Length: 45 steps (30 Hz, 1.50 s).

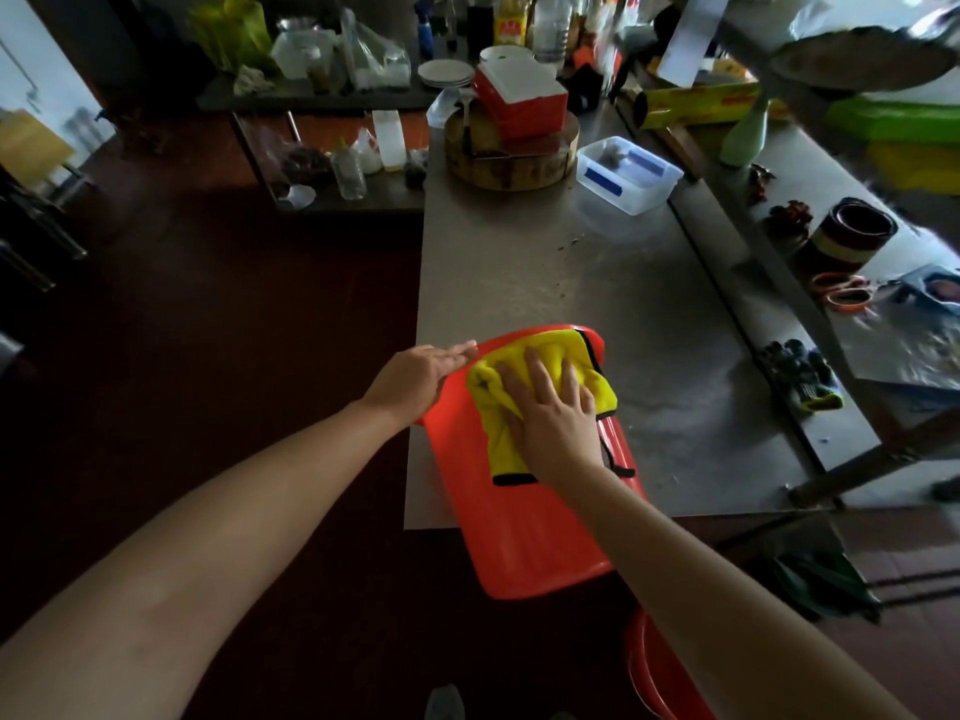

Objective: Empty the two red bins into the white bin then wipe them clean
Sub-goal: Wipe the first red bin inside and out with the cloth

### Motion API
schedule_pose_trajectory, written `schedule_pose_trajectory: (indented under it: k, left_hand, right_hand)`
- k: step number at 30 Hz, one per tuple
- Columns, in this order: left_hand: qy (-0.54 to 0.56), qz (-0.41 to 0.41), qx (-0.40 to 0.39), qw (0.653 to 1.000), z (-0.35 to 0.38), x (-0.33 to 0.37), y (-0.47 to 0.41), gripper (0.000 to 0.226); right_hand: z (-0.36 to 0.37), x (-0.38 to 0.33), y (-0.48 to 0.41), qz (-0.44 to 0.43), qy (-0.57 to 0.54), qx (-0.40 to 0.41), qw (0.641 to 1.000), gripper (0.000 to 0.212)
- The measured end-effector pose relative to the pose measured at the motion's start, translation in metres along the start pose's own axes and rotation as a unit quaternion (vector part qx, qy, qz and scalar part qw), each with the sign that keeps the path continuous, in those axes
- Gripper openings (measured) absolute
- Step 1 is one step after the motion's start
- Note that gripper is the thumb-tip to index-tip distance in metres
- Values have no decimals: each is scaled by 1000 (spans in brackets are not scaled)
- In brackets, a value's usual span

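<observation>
Two hands: on red bin [519, 527], sideways on bench [597, 283]
Right hand [558, 423]: fingers [537, 371] spread, pressing yellow cloth [498, 387]
Left hand [415, 379]: fingers [460, 351] together, flat
Below: second bin [654, 678]

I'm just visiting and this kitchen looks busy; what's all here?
tipped red bin: one, red, on its side over the steel table's near edge
second red bin: one, red, partly seen below the right forearm
cloth: one, yellow, on the tipped bin
chopping block: one, wooden, table's far end
clear container: one, blue clips, right of the block
scissors: one pair, orange, surface at right
left hand: flat against the bin's side
right hand: flat, pressing the cloth
</observation>
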<state>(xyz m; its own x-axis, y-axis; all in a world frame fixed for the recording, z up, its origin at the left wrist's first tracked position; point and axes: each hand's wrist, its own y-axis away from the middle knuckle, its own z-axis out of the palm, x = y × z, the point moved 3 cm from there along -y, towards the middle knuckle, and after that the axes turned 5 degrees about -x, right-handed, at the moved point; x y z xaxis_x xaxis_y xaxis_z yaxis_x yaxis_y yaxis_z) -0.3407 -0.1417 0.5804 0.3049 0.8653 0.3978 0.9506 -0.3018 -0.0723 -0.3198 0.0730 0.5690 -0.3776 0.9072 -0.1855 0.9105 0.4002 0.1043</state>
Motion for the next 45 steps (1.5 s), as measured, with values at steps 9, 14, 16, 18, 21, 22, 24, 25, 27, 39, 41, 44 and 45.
schedule_pose_trajectory:
  k: [9,14,16,18,21,22,24,25,27,39,41,44,45]
  left_hand:
    - [-37,21,33,999,-6,-3,24,45]
    - [-64,42,63,995,-17,39,-6,38]
    - [-53,44,13,998,-11,64,-31,47]
    - [-53,43,-20,997,-2,87,-52,47]
    - [15,-2,2,1000,6,101,-67,39]
    - [35,-13,19,999,6,101,-67,37]
    - [53,-19,45,997,6,97,-65,35]
    - [57,-20,55,997,6,92,-63,34]
    - [75,-24,67,995,6,84,-58,32]
    - [142,-45,101,984,-11,36,-11,25]
    - [135,-45,107,984,-11,28,1,26]
    - [119,-55,91,987,-9,14,23,26]
    - [113,-60,80,989,-9,9,30,26]
  right_hand:
    - [51,30,119,-32,-4,45,998,64]
    - [65,27,152,-29,-18,60,998,72]
    - [65,22,152,-28,-16,57,998,69]
    - [65,18,150,-30,-9,47,998,67]
    - [60,19,145,-21,-16,48,998,67]
    - [58,20,141,-18,-20,47,999,67]
    - [53,22,131,-19,-26,36,999,65]
    - [50,22,123,-15,-32,29,999,64]
    - [41,21,102,2,-48,15,999,61]
    - [13,0,14,17,-88,1,996,58]
    - [26,-1,39,4,-90,5,996,61]
    - [52,5,88,-11,-99,21,995,66]
    - [61,7,103,-18,-97,29,995,67]
